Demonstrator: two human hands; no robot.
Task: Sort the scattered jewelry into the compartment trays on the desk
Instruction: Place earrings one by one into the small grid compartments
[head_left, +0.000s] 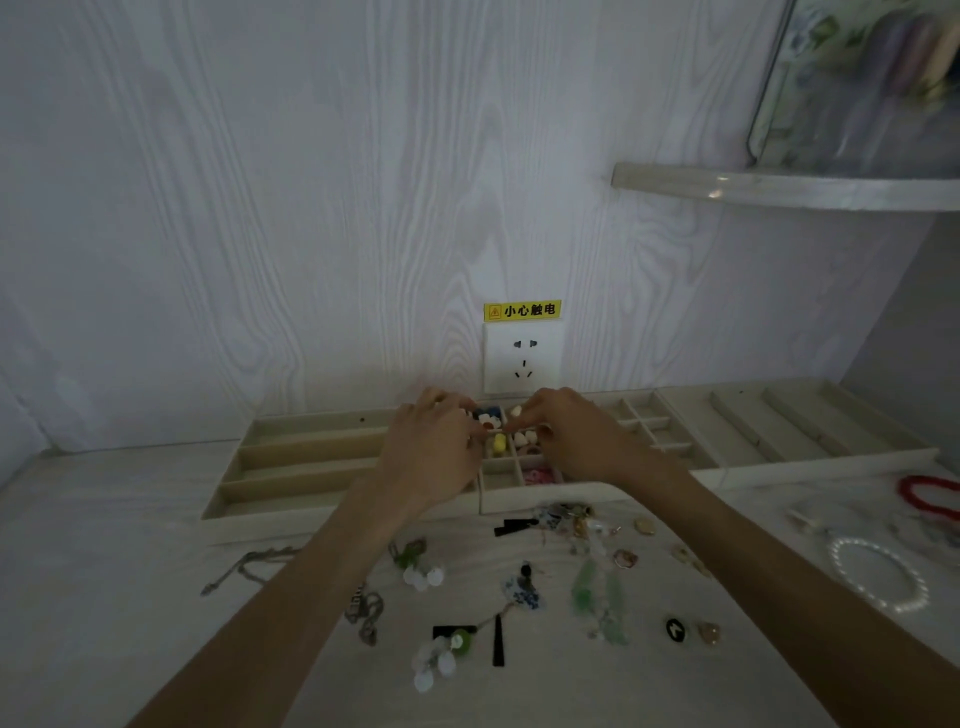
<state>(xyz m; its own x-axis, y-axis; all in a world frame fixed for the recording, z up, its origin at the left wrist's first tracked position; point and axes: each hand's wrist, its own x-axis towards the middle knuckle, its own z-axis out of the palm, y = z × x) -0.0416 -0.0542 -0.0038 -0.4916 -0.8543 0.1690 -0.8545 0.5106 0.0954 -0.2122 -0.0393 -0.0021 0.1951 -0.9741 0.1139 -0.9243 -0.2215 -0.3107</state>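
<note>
Both my hands, left hand and right hand, curl their fingers around one tiny piece over the small boxes of the middle tray, so I should lower it slowly into one box.

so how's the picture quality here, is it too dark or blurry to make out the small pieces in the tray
Head view: dim and flat with a bluish cast, no hard shadows. The small pieces in the compartment tray are soft blobs of colour, partly hidden by the left hand and right hand. Wide-angle distortion bows the shelf; the pearl bracelet near the edge is smeared. The yellow warning label stays readable.
</note>
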